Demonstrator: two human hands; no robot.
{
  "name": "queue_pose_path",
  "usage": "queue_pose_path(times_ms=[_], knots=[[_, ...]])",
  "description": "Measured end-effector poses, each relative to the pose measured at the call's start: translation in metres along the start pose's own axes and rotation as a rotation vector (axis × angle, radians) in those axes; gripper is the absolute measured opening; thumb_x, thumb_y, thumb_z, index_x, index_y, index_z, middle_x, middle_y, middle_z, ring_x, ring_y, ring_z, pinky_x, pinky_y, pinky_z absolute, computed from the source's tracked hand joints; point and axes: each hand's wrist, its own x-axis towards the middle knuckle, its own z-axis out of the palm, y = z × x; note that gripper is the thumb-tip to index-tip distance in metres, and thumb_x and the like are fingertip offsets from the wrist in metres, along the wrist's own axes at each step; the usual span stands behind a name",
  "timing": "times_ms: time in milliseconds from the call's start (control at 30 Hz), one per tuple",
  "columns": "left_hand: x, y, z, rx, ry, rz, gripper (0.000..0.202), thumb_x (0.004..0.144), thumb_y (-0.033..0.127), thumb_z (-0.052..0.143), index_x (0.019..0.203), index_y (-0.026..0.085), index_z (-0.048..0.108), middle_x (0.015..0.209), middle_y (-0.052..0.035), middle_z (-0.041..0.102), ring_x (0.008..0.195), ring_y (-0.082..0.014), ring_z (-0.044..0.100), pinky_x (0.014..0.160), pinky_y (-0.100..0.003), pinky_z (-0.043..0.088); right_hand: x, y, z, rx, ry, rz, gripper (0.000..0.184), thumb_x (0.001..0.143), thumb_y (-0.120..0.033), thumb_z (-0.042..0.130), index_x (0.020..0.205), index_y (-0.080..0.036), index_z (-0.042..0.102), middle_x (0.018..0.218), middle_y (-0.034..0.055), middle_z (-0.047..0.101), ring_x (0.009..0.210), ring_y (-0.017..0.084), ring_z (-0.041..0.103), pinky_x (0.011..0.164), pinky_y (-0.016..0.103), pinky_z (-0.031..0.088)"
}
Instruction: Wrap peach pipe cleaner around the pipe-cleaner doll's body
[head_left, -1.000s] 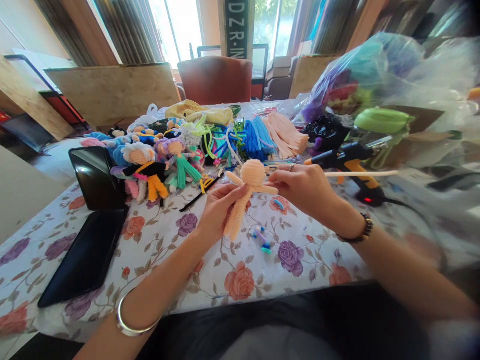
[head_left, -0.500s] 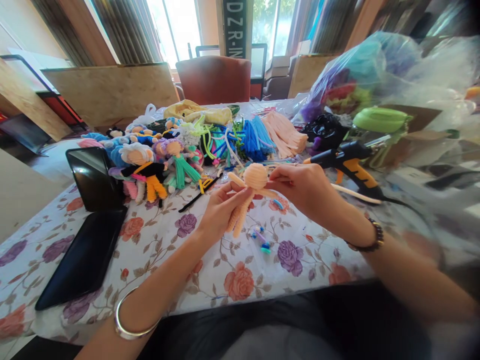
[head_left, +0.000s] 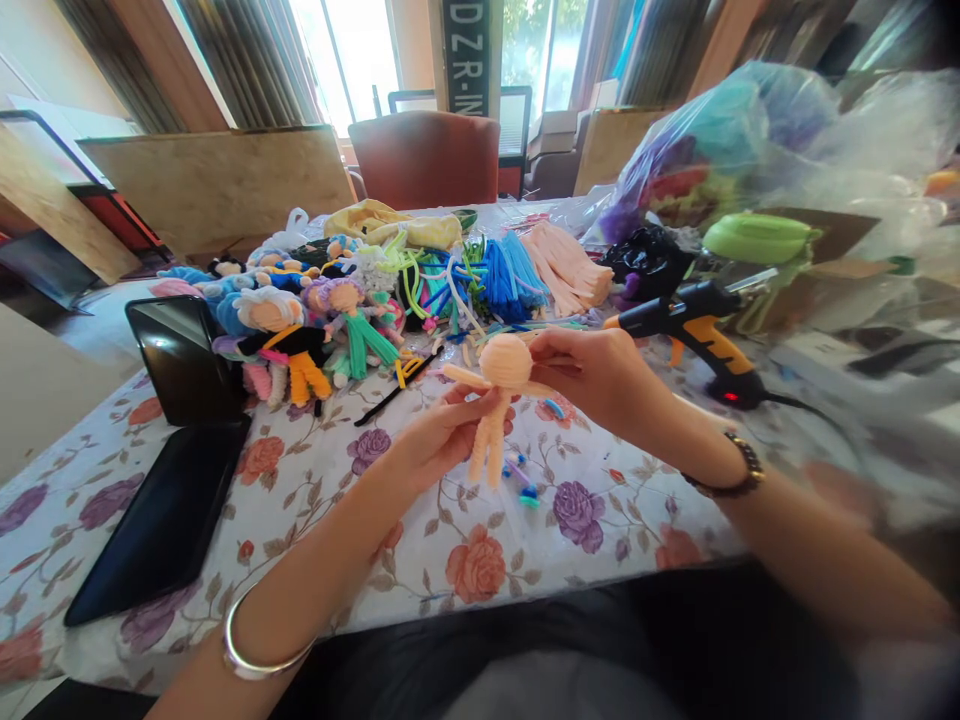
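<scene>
A peach pipe-cleaner doll (head_left: 505,362) with a round head, two arms and two legs is held upright above the table. My left hand (head_left: 456,425) pinches its body from the left, just under the head; the fingers behind the doll are partly hidden. From the right, my right hand (head_left: 581,370) has its thumb and fingers closed at the doll's arm beside the head. Small blue and teal pipe-cleaner scraps (head_left: 527,490) lie on the flowered tablecloth (head_left: 480,565) below the doll.
Finished dolls (head_left: 289,340) are heaped at the left, behind a black folding stand (head_left: 161,520). Pipe-cleaner bundles (head_left: 517,275) lie across the back. A corded glue gun (head_left: 697,330) with a red light rests at the right, near a green pouch (head_left: 757,238) and large plastic bags (head_left: 720,150).
The doll has turned more upright, with its legs now apart and facing me. My left hand has moved slightly lower on it, and my right hand has shifted a little left.
</scene>
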Motion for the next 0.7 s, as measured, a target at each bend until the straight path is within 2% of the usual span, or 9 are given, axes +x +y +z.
queue_pose_path(times_ms=[167, 233, 333, 500, 700], knots=[[-0.001, 0.001, 0.0, -0.047, -0.076, 0.068, 0.014, 0.068, 0.009, 0.077, 0.076, 0.01, 0.066, 0.073, -0.004, 0.067, 0.066, -0.0109, 0.062, 0.069, -0.021, 0.051, 0.004, 0.01, 0.004, 0.195, -0.092, -0.045, 0.016, 0.079, -0.031, 0.064, 0.076, -0.016, 0.071, 0.068, 0.0004, 0.068, 0.058, 0.01, 0.055, 0.054, 0.022, 0.041], [-0.001, 0.0, 0.0, -0.031, -0.1, 0.073, 0.016, 0.066, 0.01, 0.079, 0.077, 0.009, 0.068, 0.073, -0.0041, 0.067, 0.067, -0.0107, 0.062, 0.069, -0.021, 0.051, 0.005, 0.013, 0.005, 0.29, -0.135, -0.032, 0.021, 0.079, -0.036, 0.064, 0.077, -0.016, 0.071, 0.068, -0.0002, 0.067, 0.055, 0.008, 0.052, 0.052, 0.021, 0.039], [-0.001, -0.001, -0.001, -0.007, -0.107, 0.066, 0.021, 0.06, 0.011, 0.083, 0.077, 0.009, 0.07, 0.074, -0.0038, 0.068, 0.068, -0.0104, 0.062, 0.069, -0.019, 0.05, 0.006, 0.016, 0.008, 0.383, -0.16, -0.021, 0.02, 0.078, -0.035, 0.063, 0.075, -0.017, 0.07, 0.071, -0.0003, 0.068, 0.054, 0.008, 0.051, 0.051, 0.021, 0.038], [0.001, -0.003, -0.003, 0.009, -0.106, 0.049, 0.022, 0.059, 0.011, 0.082, 0.076, 0.01, 0.069, 0.073, -0.0028, 0.067, 0.067, -0.0102, 0.061, 0.069, -0.02, 0.049, 0.004, 0.015, 0.011, 0.263, -0.082, -0.023, 0.012, 0.076, -0.024, 0.06, 0.074, -0.018, 0.07, 0.066, -0.0021, 0.065, 0.048, 0.006, 0.047, 0.047, 0.021, 0.033], [0.001, -0.002, -0.003, -0.008, -0.086, 0.069, 0.015, 0.063, 0.007, 0.078, 0.073, 0.009, 0.067, 0.07, -0.0039, 0.065, 0.065, -0.0114, 0.06, 0.071, -0.023, 0.049, 0.003, 0.009, 0.012, 0.163, 0.004, -0.171, 0.011, 0.076, -0.013, 0.06, 0.074, -0.017, 0.07, 0.071, -0.0009, 0.069, 0.061, 0.009, 0.056, 0.059, 0.021, 0.04]])
